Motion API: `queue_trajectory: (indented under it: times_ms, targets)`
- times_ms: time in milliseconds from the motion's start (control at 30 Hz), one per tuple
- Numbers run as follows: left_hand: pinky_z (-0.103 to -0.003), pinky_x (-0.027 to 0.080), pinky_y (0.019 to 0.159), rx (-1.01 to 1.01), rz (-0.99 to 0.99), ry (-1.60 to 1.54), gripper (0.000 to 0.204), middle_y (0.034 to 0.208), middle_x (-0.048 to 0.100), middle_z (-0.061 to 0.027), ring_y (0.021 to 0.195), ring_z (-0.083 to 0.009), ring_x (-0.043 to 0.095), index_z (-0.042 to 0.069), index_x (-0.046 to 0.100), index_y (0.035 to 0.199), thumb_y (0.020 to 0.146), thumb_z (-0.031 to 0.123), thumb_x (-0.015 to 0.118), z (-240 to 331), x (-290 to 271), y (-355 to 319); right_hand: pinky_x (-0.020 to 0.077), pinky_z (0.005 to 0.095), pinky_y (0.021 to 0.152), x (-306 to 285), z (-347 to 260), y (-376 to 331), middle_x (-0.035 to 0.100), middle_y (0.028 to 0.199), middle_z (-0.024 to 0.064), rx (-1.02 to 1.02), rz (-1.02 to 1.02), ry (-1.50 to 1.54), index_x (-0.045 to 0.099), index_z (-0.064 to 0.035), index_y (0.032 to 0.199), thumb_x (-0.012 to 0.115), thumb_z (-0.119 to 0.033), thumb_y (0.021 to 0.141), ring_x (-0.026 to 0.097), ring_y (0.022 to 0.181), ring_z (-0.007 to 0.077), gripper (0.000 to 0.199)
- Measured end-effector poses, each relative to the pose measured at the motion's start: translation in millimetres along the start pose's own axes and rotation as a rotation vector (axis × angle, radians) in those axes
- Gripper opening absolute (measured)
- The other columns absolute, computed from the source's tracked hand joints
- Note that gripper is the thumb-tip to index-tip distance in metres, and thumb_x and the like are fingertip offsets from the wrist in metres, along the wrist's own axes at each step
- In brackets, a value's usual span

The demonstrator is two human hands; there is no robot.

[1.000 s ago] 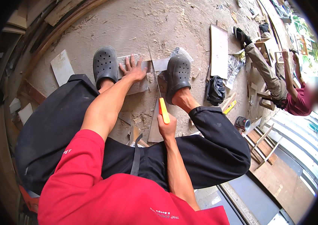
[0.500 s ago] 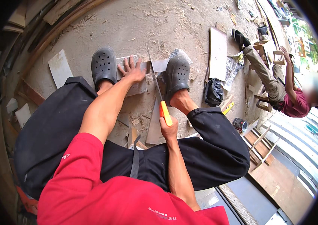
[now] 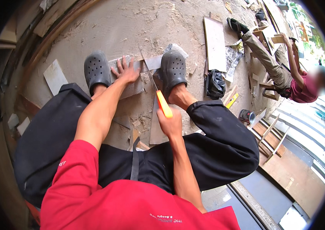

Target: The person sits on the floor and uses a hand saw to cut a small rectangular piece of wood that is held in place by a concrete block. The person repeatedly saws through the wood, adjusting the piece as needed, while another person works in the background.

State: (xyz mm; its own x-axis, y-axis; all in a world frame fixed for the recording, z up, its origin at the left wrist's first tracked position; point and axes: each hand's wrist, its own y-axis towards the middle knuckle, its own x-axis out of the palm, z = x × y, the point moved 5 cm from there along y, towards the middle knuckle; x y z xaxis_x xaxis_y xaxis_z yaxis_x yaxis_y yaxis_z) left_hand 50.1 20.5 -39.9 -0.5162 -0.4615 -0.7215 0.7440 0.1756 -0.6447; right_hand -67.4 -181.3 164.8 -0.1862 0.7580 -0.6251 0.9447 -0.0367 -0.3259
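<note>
My right hand (image 3: 170, 122) is closed around the orange and yellow handle of a handsaw (image 3: 164, 105). Its thin blade slants forward across a narrow, light wooden strip (image 3: 154, 63) on the ground. Just left of the blade, my left hand (image 3: 126, 72) lies with fingers spread on the strip and a greyish board (image 3: 132, 89) beneath it. My grey clogs stand on either side, the left clog (image 3: 97, 69) beside the left hand, the right clog (image 3: 173, 69) at the strip's right end. How deep the blade sits in the wood cannot be made out.
A co-worker (image 3: 302, 82) sits at the right, with a hammer and a wooden piece at their hands. Nearby are a long pale board (image 3: 215, 44), a black plastic bag (image 3: 215, 84), a paint can (image 3: 246, 116) and a yellow level (image 3: 231, 100). A white offcut (image 3: 56, 76) lies left.
The saw handle has moved forward, closer to the wooden strip. My left hand stays on the wood. The co-worker's hands have shifted onto a wooden piece, and the whole view has turned slightly.
</note>
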Motion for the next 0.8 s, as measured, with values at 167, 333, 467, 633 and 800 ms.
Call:
queue_trajectory:
  times_ms: [167,333,467,633,800]
  targets:
    - [-0.069,-0.012,0.108,0.019,0.009,0.009,0.075,0.162,-0.014,-0.0114,0.147,-0.0379,-0.019,0.025,0.008,0.156,0.095,0.053,0.04,8.6,-4.2,-2.1,0.0465,0.0429,0.055,1.8,-13.7,10.0,0.057,0.061,0.0255,-0.019,0.022,-0.043,0.061,0.0068,0.07,0.061,-0.023,0.08,0.061,0.056,0.0388,0.031]
    - [-0.069,-0.012,0.108,-0.031,-0.005,0.029,0.079,0.162,-0.014,-0.0109,0.147,-0.0374,-0.019,0.023,0.004,0.156,0.094,0.055,0.04,0.0,-0.6,1.8,0.0492,0.0483,0.063,-16.2,-26.6,6.4,0.061,0.067,0.026,0.091,-0.055,0.004,0.064,0.0047,0.071,0.061,-0.026,0.08,0.062,0.064,0.0432,0.032]
    - [-0.069,-0.013,0.108,-0.01,-0.003,0.029,0.084,0.162,-0.014,-0.0104,0.147,-0.0371,-0.019,0.019,-0.001,0.156,0.094,0.056,0.04,4.5,1.4,0.9,0.0498,0.0475,0.064,-11.7,-15.9,12.2,0.062,0.068,0.026,0.109,-0.011,0.03,0.065,0.0042,0.072,0.061,-0.028,0.08,0.063,0.066,0.0436,0.033]
    - [-0.069,-0.013,0.108,-0.027,0.014,0.043,0.085,0.162,-0.014,-0.0102,0.147,-0.037,-0.019,0.018,-0.002,0.156,0.094,0.056,0.04,-1.5,2.0,-1.3,0.0506,0.0481,0.065,-16.5,-30.0,16.3,0.062,0.069,0.0265,0.111,-0.052,-0.017,0.065,0.0037,0.071,0.063,-0.027,0.079,0.064,0.068,0.0434,0.032]
    - [-0.068,-0.013,0.108,-0.003,-0.012,0.008,0.085,0.162,-0.015,-0.0094,0.147,-0.0362,-0.019,0.018,-0.003,0.156,0.094,0.056,0.041,6.9,0.4,-0.8,0.0506,0.049,0.066,4.3,-29.2,35.1,0.062,0.07,0.0269,0.085,0.004,-0.044,0.064,0.0039,0.071,0.062,-0.027,0.079,0.064,0.069,0.044,0.032]
